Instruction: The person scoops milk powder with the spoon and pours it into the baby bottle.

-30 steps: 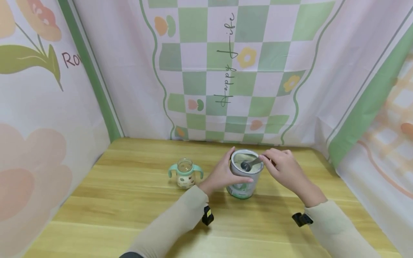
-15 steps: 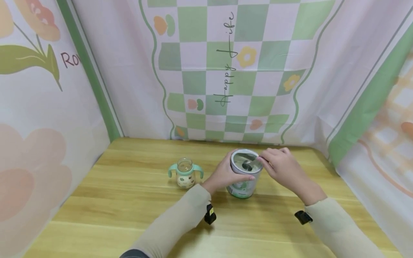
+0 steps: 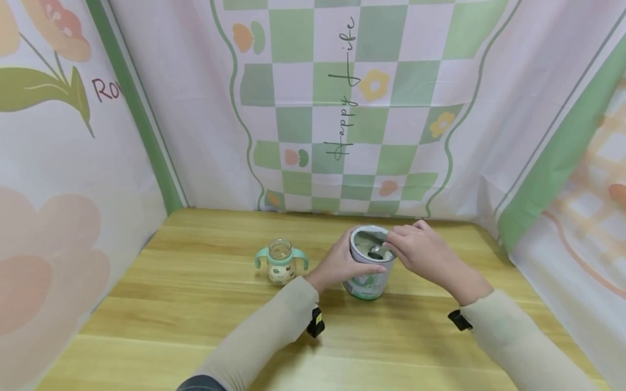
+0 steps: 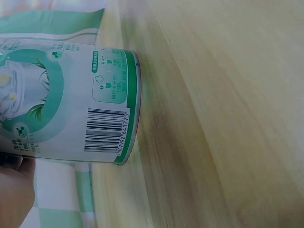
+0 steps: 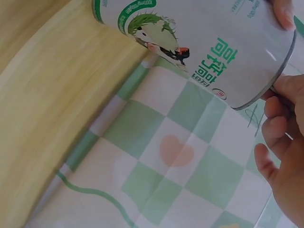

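Note:
A white and green milk powder can (image 3: pixel 368 285) stands upright on the table, its top uncovered and pale powder inside. My left hand (image 3: pixel 338 266) grips the can from the left, thumb across its front; in the left wrist view only part of this hand (image 4: pixel 16 194) shows beside the can. At the right rim, my right hand (image 3: pixel 421 254) pinches a metal spoon (image 3: pixel 375 252) whose bowl is down in the can. Fingers hide most of its handle. In the right wrist view the right hand's fingers (image 5: pixel 275 121) are bent close to the rim.
To the left of the can stands a small lidless baby bottle (image 3: pixel 281 266) with two mint-green handles. The wooden table (image 3: pixel 171 304) meets a green-checked cloth wall (image 3: pixel 337 125) at the back, with printed cloth on both sides.
My right hand has moved left, closer over the can's mouth, and the spoon sits deeper with less handle showing. The left hand stays on the can, nearly still; the bottle has not moved.

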Motion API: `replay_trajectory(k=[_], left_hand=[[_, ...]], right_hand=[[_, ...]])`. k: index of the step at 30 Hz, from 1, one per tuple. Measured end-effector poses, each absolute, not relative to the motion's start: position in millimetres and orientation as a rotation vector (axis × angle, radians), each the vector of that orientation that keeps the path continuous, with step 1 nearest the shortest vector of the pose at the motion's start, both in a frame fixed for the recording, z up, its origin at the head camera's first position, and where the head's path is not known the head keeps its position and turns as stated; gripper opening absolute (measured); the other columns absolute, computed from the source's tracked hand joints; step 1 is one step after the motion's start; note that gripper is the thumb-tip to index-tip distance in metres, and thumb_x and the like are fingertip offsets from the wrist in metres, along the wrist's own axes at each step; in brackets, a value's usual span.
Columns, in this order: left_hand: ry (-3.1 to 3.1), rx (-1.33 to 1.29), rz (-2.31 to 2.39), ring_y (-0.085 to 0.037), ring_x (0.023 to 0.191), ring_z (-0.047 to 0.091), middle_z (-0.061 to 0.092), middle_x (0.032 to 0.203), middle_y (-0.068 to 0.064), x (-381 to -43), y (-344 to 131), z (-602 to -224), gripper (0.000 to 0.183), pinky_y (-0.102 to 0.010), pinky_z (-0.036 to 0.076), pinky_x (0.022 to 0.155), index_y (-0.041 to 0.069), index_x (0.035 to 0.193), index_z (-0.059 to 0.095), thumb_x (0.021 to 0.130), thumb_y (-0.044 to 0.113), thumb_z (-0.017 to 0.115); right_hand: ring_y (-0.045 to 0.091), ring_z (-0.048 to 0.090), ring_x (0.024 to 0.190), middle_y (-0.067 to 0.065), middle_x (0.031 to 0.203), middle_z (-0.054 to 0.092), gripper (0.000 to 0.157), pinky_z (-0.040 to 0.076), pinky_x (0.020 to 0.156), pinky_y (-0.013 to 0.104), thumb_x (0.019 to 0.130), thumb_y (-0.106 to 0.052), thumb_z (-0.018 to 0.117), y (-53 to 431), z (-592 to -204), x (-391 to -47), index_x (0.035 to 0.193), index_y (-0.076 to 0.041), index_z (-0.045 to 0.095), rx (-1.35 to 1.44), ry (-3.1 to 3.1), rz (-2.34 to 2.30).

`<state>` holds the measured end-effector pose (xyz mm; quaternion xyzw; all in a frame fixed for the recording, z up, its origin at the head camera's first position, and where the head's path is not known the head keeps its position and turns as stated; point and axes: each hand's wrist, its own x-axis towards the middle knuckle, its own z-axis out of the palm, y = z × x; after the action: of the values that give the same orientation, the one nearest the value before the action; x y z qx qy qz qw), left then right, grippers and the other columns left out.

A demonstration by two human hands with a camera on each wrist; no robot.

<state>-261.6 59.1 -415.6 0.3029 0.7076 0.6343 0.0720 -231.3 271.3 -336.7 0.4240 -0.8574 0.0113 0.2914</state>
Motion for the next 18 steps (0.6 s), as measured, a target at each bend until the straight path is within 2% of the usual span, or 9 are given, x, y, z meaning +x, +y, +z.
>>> replay_trajectory(k=[5, 8, 14, 18], left_hand=[[2.104, 0.936, 1.916, -0.027, 0.118, 0.058, 0.054, 0.137, -0.012, -260, 59, -414, 0.083, -0.031, 0.05, 0.093, 0.023, 0.146, 0.038, 0.08, 0.022, 0.088], [2.104, 0.935, 1.913, -0.025, 0.116, 0.06, 0.055, 0.135, -0.008, -259, 59, -414, 0.083, -0.03, 0.051, 0.092, 0.024, 0.146, 0.038, 0.081, 0.021, 0.087], [2.099, 0.927, 1.913, -0.019, 0.115, 0.06, 0.054, 0.131, 0.006, -259, 58, -413, 0.083, -0.029, 0.051, 0.092, 0.024, 0.148, 0.036, 0.082, 0.022, 0.086], [2.074, 0.918, 1.918, -0.018, 0.116, 0.059, 0.053, 0.133, 0.009, -259, 58, -413, 0.083, -0.03, 0.051, 0.092, 0.024, 0.149, 0.035, 0.083, 0.022, 0.085]], right_hand=[[0.011, 0.054, 0.065, -0.006, 0.073, 0.056, 0.022, 0.039, 0.065, 0.034, 0.085, -0.006, 0.077, 265, -332, -227, 0.082, -0.014, 0.056, 1.168, -2.364, 0.01], [0.009, 0.051, 0.064, -0.008, 0.072, 0.054, 0.021, 0.038, 0.064, 0.033, 0.088, -0.008, 0.075, 259, -330, -225, 0.081, -0.015, 0.056, 1.18, -2.428, -0.007], [0.006, 0.037, 0.058, -0.013, 0.066, 0.041, 0.03, 0.031, 0.062, 0.031, 0.095, -0.011, 0.068, 249, -321, -225, 0.074, -0.02, 0.049, 1.164, -2.583, 0.025], [0.004, 0.032, 0.055, -0.014, 0.063, 0.037, 0.035, 0.028, 0.059, 0.03, 0.097, -0.011, 0.066, 246, -316, -226, 0.07, -0.022, 0.045, 1.17, -2.654, 0.106]])
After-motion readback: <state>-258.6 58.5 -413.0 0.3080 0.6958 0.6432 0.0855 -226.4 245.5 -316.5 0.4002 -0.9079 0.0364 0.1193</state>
